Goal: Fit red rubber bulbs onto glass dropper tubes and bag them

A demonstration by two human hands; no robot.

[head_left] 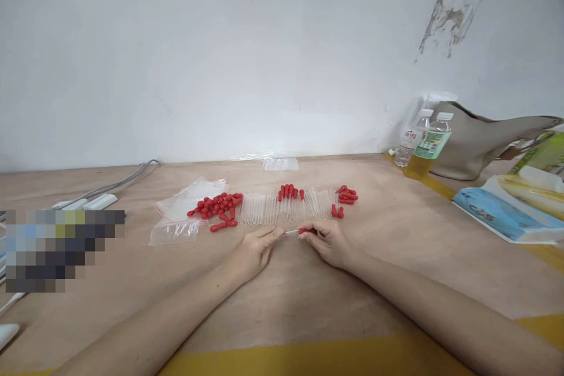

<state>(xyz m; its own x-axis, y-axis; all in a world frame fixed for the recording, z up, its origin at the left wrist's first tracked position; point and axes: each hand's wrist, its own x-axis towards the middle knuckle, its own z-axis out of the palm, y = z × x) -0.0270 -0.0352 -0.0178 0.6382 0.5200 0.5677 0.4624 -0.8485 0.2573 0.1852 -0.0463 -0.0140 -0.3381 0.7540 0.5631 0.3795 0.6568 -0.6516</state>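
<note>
Between the fingers of my left hand (258, 248) is a thin glass dropper tube (291, 232) pointing right. My right hand (331, 242) pinches a red rubber bulb (302, 231) at the tube's right end; how far the tube goes into it is hidden by my fingers. Just beyond my hands lies a row of clear glass tubes (259, 209). Several tubes in the middle of the row carry red bulbs (288, 191). A pile of loose red bulbs (217, 205) rests on clear plastic bags (178, 211) to the left, and a smaller group of red bulbs (348, 195) lies at right.
Two plastic bottles (429, 147) stand at the back right beside a grey bag (462, 141). A blue-and-white tissue pack (502, 211) is in front of them. Grey cable (127, 178) and white plugs (99, 202) lie at left, near a pixelated patch. A wall borders the table behind.
</note>
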